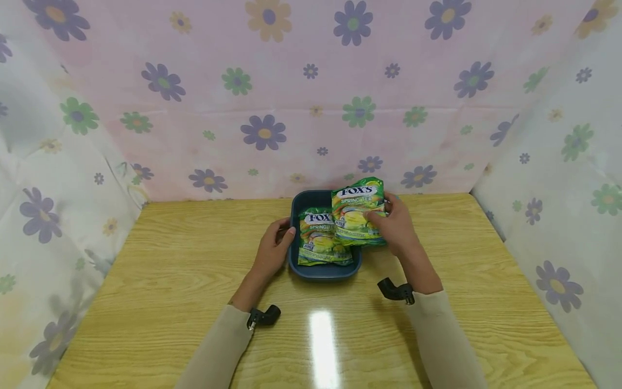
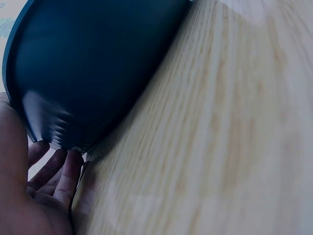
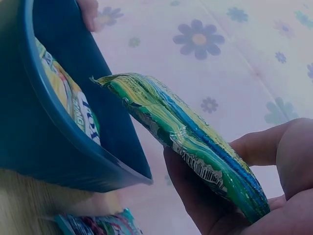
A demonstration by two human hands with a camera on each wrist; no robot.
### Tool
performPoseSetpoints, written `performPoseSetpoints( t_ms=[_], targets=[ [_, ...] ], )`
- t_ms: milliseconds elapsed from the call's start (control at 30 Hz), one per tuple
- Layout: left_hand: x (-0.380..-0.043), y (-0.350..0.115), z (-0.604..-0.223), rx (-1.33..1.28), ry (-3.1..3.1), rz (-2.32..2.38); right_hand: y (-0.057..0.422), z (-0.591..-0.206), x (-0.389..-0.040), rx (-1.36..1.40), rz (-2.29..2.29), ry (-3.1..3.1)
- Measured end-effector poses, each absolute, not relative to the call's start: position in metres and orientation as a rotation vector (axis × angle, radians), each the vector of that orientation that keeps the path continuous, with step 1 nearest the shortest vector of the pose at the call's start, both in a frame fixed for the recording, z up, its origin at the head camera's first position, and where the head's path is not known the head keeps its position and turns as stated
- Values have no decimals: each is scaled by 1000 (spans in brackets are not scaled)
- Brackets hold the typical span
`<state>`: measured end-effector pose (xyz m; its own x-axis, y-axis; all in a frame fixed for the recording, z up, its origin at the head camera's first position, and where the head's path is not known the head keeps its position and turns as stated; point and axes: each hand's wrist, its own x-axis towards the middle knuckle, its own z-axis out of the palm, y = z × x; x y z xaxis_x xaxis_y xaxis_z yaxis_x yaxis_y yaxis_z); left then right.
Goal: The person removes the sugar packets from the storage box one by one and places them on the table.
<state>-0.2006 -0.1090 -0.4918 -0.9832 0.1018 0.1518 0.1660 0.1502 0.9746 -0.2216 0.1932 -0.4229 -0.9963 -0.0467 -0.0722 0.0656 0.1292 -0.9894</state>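
A dark blue plastic bin stands on the table, with a green candy bag marked FOX'S Spring Tea lying inside. My left hand grips the bin's left side, its thumb over the rim and its fingertips against the outer wall, as the left wrist view shows. In my right hand, a second FOX'S Spring Tea candy bag is pinched between thumb and fingers. This bag is tilted over the bin's right rim and partly covers the first bag.
Another packet, teal and dark red, lies on the table close to the bin in the right wrist view. A flowered cloth hangs behind and at both sides of the wooden table.
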Motion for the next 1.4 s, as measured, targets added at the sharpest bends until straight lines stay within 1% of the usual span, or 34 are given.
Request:
performPoseSetpoints(
  t_ms=[333, 833, 1400],
  targets=[
    [-202, -111, -488, -277, -2353, -1992, 208, -421, -225, 10, -2061, 2293],
    [-202, -110, -490, -284, -2347, -2007, 238, -425, -227, 66, -2120, 2265],
    [-202, -109, -491, -265, -2348, -2015, 269, -427, -229, 182, -2212, 2166]
  ],
)
